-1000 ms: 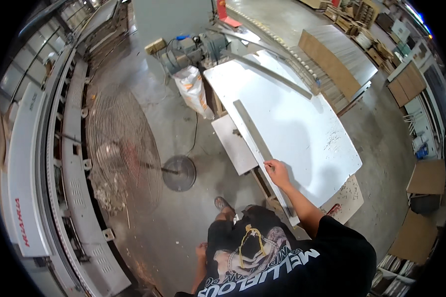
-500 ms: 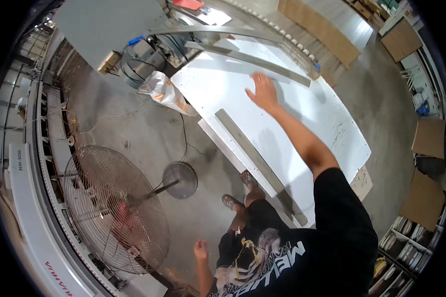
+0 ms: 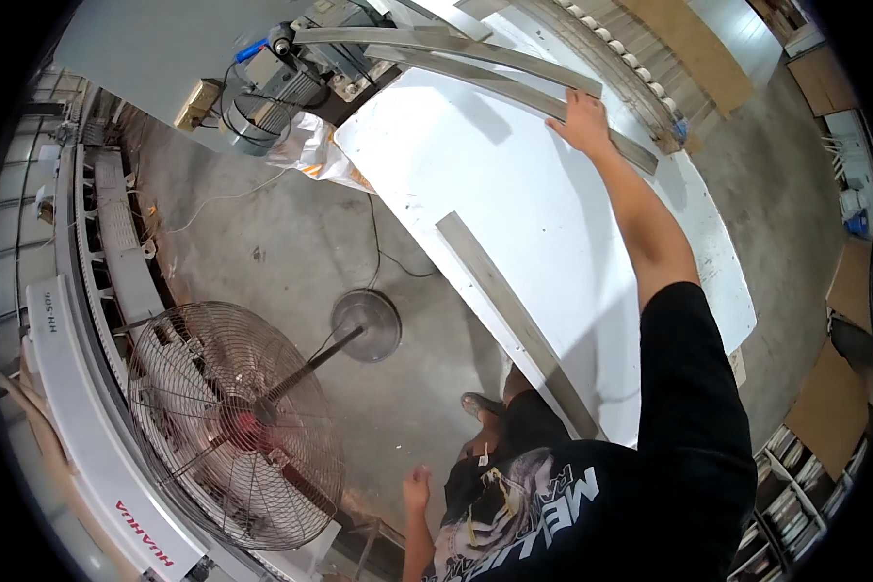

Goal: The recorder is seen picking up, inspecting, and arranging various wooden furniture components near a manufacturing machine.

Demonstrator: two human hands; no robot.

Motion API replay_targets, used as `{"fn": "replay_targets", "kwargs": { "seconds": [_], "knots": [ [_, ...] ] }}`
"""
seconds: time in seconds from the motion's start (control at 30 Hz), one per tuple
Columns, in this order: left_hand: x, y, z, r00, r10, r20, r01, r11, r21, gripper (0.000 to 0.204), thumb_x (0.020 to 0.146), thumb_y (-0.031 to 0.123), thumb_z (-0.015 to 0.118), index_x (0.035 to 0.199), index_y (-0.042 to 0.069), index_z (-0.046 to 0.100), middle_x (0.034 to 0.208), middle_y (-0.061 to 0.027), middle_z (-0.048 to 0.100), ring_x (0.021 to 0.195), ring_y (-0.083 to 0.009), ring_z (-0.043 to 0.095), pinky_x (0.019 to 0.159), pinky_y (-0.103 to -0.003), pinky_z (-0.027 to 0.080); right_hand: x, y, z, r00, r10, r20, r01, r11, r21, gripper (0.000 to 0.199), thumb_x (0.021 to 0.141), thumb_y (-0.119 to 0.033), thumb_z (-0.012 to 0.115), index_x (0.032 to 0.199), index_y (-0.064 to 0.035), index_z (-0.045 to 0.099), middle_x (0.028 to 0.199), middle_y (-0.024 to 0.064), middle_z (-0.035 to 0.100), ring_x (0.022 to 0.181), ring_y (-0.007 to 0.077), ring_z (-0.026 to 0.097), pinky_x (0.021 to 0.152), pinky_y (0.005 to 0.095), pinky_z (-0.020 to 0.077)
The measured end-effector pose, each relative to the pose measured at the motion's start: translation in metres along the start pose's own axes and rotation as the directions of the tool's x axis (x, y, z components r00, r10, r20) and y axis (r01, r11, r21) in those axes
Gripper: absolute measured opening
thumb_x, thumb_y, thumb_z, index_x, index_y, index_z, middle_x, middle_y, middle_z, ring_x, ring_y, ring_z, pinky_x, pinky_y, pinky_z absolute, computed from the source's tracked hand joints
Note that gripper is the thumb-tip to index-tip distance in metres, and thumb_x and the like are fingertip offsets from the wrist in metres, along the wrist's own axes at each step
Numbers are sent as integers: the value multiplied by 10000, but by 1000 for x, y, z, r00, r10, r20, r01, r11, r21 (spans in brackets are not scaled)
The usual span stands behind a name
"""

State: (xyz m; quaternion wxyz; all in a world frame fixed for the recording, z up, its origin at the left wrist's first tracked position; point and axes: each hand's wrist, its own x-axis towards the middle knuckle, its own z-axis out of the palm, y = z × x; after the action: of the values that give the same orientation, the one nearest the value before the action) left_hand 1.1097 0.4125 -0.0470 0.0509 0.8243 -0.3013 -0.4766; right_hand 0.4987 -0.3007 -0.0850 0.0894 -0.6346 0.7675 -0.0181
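Observation:
My right hand (image 3: pixel 584 124) reaches across the white tabletop (image 3: pixel 514 204) to two long grey strips at its far side. Its fingertips touch the right end of the upper, slightly bowed strip (image 3: pixel 456 44). The palm and thumb lie over the lower strip (image 3: pixel 514 89), with the thumb spread away from the fingers. A third grey strip (image 3: pixel 514 320) lies along the table's near left edge, below my reaching arm. My left hand (image 3: pixel 417 488) hangs low beside my body, fingers loosely bent and apart, with nothing in it.
A large caged floor fan (image 3: pixel 252 417) stands at the left on a round base (image 3: pixel 367 326). A motor unit with cables (image 3: pixel 281 87) and a white sack (image 3: pixel 310 145) are by the table's far left corner. Rollers (image 3: pixel 611 44) run past the far side.
My right hand has moved away and to the right, from above the white tabletop onto the grey strips. The view has shifted a little. My left hand still hangs low.

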Motion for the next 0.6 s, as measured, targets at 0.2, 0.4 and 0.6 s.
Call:
{"fn": "replay_targets", "kwargs": {
  "seconds": [0.2,0.4,0.6],
  "knots": [
    [27,111,-19,996,84,25,-85,996,36,420,985,264,680,1295,-17,642,1066,-173,736,961,-228,712,871,-347,539,32,31,1,902,-231,-366,201,972,-118,1214,684,-637,850,1591,-48,296,1569,188,383,1464,367,346,1204,589,245],
    [39,118,-23,993,116,31,-116,993,1,387,996,228,670,1320,18,644,1085,-158,736,988,-198,697,879,-337,536,15,5,-3,994,-80,69,78,997,28,1090,669,-557,880,1554,-135,405,1483,191,445,1419,370,376,1150,556,302],
    [31,75,-7,997,80,10,-78,989,-127,367,988,224,674,1295,23,659,1007,-115,742,937,-171,691,855,-329,541,-128,-10,25,960,-108,-258,166,963,214,808,676,-424,871,1312,-52,538,1247,166,533,1220,367,478,1018,533,399]
  ]
}}
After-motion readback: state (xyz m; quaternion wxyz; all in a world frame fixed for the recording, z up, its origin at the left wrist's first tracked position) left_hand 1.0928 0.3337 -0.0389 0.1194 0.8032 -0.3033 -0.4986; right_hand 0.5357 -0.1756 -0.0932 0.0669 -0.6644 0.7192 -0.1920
